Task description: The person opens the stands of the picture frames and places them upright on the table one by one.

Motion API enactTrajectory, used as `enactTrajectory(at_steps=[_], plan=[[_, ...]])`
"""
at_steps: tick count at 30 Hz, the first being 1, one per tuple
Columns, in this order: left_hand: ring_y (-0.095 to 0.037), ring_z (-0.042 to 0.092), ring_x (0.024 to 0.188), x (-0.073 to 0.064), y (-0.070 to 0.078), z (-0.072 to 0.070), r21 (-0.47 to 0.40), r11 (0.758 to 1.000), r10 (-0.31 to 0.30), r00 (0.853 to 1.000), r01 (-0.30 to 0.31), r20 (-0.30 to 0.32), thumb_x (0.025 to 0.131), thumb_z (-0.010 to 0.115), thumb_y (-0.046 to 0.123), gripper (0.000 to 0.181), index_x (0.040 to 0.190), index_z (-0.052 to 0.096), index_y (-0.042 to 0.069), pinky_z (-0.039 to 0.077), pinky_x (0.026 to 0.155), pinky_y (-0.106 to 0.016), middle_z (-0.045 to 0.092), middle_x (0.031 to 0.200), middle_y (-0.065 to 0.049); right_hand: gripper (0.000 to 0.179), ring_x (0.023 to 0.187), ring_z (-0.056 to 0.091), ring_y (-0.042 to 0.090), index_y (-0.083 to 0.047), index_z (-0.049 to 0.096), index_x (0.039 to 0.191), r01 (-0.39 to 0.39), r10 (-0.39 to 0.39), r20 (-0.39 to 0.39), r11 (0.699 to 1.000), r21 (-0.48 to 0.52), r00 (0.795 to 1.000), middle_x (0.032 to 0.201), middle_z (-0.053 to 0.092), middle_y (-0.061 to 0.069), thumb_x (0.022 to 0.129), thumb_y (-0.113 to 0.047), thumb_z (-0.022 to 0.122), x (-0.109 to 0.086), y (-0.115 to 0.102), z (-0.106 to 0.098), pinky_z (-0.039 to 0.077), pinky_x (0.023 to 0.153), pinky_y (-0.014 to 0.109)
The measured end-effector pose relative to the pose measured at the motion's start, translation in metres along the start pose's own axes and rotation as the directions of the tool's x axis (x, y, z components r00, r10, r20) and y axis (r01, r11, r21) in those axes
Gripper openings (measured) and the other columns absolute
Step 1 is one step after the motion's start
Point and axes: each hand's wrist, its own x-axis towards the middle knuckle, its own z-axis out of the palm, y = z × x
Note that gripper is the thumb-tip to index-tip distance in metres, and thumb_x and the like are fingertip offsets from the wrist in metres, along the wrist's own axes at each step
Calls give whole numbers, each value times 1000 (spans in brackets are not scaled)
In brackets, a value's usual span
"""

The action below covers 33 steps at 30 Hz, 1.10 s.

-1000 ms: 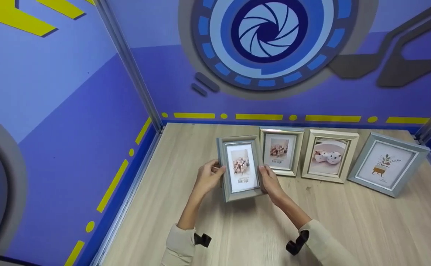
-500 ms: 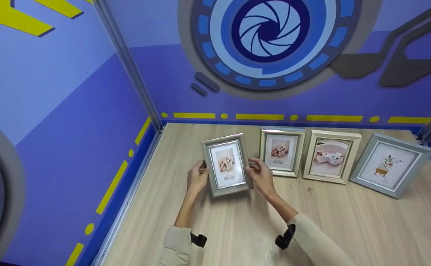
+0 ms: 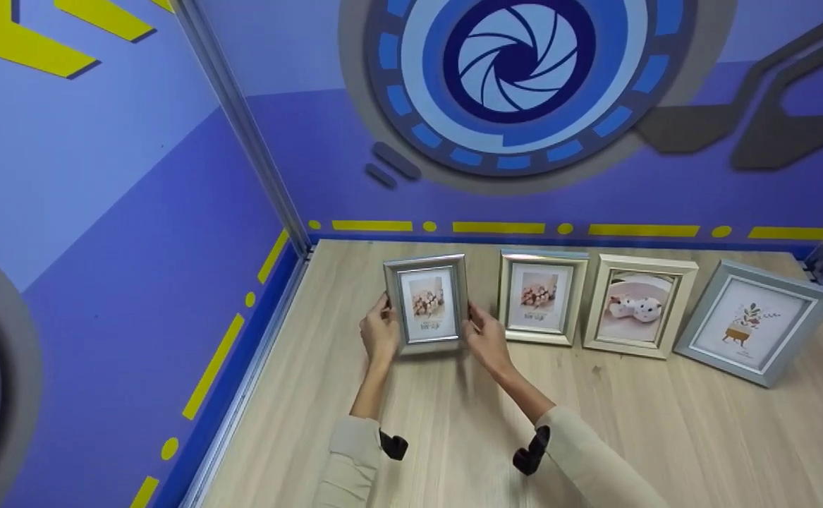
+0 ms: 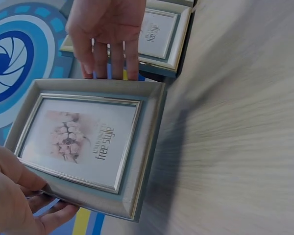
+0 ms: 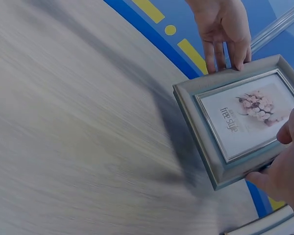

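Observation:
A silver-grey picture frame point(image 3: 425, 339) with a pink flower print stands nearly upright between my two hands, at the left of a row of frames. My left hand point(image 3: 381, 331) holds its left side edge; in the left wrist view the thumb lies along the front rim and the fingers reach behind. On the opposite edge, my right hand point(image 3: 486, 344) grips with thumb and fingers, also seen in the right wrist view point(image 5: 284, 171). A shadow falls on the tabletop below the frame; whether its bottom edge touches the wood, I cannot tell.
To the right stand a gold-rimmed flower-print frame point(image 3: 537, 337), a cream frame point(image 3: 630, 346) and a blue-grey frame point(image 3: 725, 363) turned at an angle. The pale wooden tabletop point(image 3: 453, 437) meets a blue back wall point(image 3: 298, 162) and a left side wall point(image 3: 136, 268).
The held frame has shifted left and back, and turned from tilted to straighter and more upright. Both hands have moved along with it. The other frames stand as before.

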Motion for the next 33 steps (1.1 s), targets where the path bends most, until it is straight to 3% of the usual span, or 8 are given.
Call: enactTrajectory(at_steps=[4,10,16,22,27,33], plan=[[-34,74,101,2,-4,10,-34,999,3,1000,-4,-19,95,61,-6,38,133,65,-2,59,91,-48,75,114,-21,55,143,41,48,13,35,151,-25,23,44,999,37,999,153,39,35,99,3,50,0,4,-1,37,117,52],[-33,73,104,4,-7,18,-93,995,-21,1000,20,-7,96,61,-6,40,136,63,-2,59,93,-43,74,119,-22,58,146,38,46,11,30,154,-18,16,56,999,40,998,157,35,33,100,2,49,1,12,-3,33,120,51],[-38,71,111,11,-11,24,-160,986,37,999,-39,-14,96,61,-7,40,136,61,-6,59,94,-43,70,124,-26,62,152,26,45,9,21,158,-13,4,92,995,99,996,165,22,28,101,2,47,6,18,-4,24,125,51],[-36,70,114,9,-15,25,-163,986,22,999,-18,24,97,61,-4,41,138,59,-4,57,98,-43,68,130,-24,68,152,21,49,13,15,157,-25,3,139,988,151,990,165,14,32,98,7,48,3,19,-6,29,122,52],[-35,70,115,6,-17,22,-129,992,6,999,0,42,98,60,-2,42,140,58,-2,56,100,-44,67,133,-22,69,150,26,49,13,18,156,-16,5,135,997,80,991,165,17,34,97,5,52,1,19,-4,34,119,53],[-37,72,109,5,-21,21,-90,995,46,998,-42,47,96,63,-1,37,133,63,-6,58,95,-47,71,123,-25,73,154,18,48,10,16,158,-34,43,145,997,-65,989,166,14,33,97,1,54,1,19,-4,35,118,56]])
